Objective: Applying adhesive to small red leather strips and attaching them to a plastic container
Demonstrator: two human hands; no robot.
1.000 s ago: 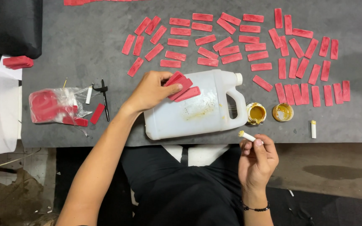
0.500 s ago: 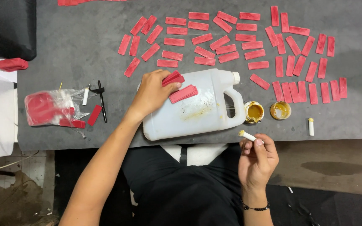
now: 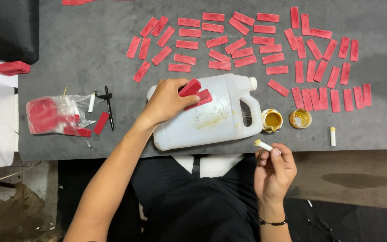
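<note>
Left hand: the left hand (image 3: 166,102) lay on the flank of the white jug (image 3: 211,117), its grip closed on a small stack of red strips (image 3: 194,92) pressed flat against the plastic.
Right hand: the right hand (image 3: 274,170) hung in front of the bench (image 3: 68,40) edge, its grip pinched shut on a short white stick (image 3: 263,145) whose tip carried yellow paste.
Work piece location: the stack sat on the upper side of the jug, which lay on its side near the front edge of the bench, cap end toward the paste pots.
Paste supply: two small open pots of yellow paste (image 3: 272,120) (image 3: 300,118) stood just beside the jug handle, close to the stick.
Technique, judged: the top strip needed to stay fanned clear of the one below, so that paste would reach one face only.
Support, judged: the jug was round-shouldered and could rock; steady downward pressure from the left palm appeared advisable.
Loading, judged: a light charge on the tip was preferable; surplus would likely smear onto the jug, which already showed yellow staining.
Finished stock: many red strips (image 3: 265,49) lay in rows across the far bench, well apart from the jug.
Other items: a clear bag of red pieces (image 3: 52,115), a black pen (image 3: 109,107) and a spare white stick (image 3: 333,136) lay to the sides.
</note>
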